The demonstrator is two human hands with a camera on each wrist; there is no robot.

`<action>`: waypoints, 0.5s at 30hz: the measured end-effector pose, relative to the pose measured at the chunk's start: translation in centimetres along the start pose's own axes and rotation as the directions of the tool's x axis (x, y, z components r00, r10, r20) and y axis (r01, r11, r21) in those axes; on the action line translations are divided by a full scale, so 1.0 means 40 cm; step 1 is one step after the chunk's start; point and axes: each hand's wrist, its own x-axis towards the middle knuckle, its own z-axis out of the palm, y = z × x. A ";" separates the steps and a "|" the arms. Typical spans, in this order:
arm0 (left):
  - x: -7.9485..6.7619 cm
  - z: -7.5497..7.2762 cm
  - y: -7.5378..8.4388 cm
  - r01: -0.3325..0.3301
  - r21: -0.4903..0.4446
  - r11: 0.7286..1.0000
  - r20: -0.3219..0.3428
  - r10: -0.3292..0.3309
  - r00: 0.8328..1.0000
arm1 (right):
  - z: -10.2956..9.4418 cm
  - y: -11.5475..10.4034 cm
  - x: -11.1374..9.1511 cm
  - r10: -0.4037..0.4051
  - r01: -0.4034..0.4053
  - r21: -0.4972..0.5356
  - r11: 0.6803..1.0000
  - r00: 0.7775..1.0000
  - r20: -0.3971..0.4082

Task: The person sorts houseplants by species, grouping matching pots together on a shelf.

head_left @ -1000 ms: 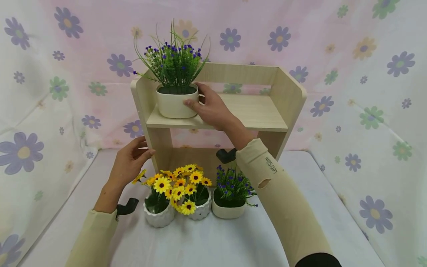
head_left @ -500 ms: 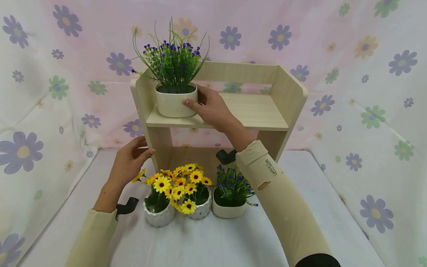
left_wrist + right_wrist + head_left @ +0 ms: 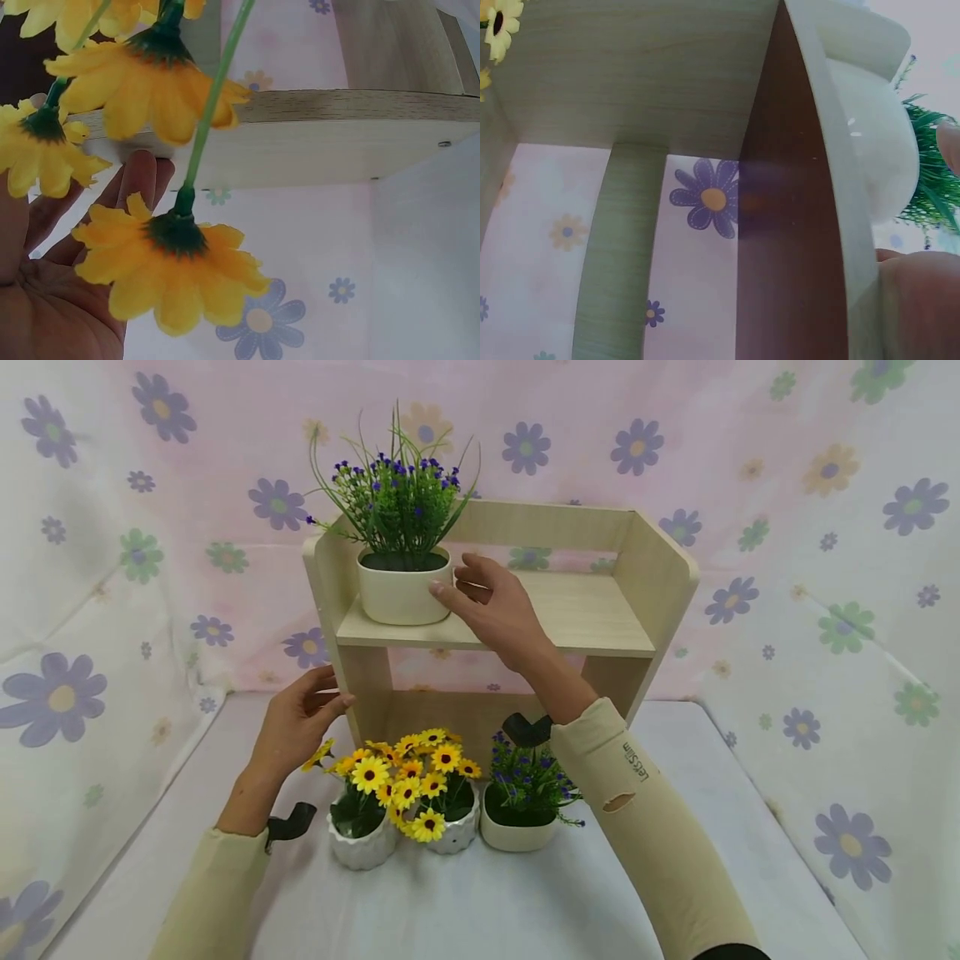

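A cream oval pot of purple flowers and grass (image 3: 405, 593) stands at the left end of the top tier of a light wooden shelf (image 3: 585, 610). Its white base also shows past the board edge in the right wrist view. My right hand (image 3: 498, 610) is just right of this pot, fingers spread apart and thumb tip close to the pot's front. My left hand (image 3: 292, 718) holds the shelf's left side panel, thumb at the front edge and fingers along the outer face. Yellow flowers (image 3: 176, 277) partly cover that hand in the left wrist view.
On the white cloth before the shelf stand two ribbed white pots of yellow flowers (image 3: 363, 850) (image 3: 453, 835) and a second cream pot of purple flowers (image 3: 517, 835). Behind hangs a flower-printed curtain (image 3: 750, 485). The shelf's lower tier (image 3: 442, 710) lies behind the pots.
My right hand has let go of the cream pot and drawn slightly right, its fingers coming away from the side. The pot stays put, and my left hand keeps its place.
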 end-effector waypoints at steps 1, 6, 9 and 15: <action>0.000 0.000 0.000 0.000 0.000 1.000 0.003 0.000 1.000 | -0.005 0.001 -0.009 -0.003 0.003 0.010 1.000 1.000 -0.003; -0.001 0.002 -0.003 0.000 -0.001 1.000 0.018 0.000 1.000 | -0.034 0.006 -0.059 -0.037 0.038 0.054 0.998 0.999 -0.028; -0.002 0.002 -0.003 -0.006 -0.004 1.000 0.020 0.006 1.000 | -0.051 0.012 -0.089 -0.060 0.064 0.106 0.992 0.997 -0.043; -0.003 0.000 0.000 -0.005 0.001 1.000 0.021 0.005 1.000 | -0.086 0.030 -0.141 -0.132 0.137 0.174 0.975 0.990 -0.043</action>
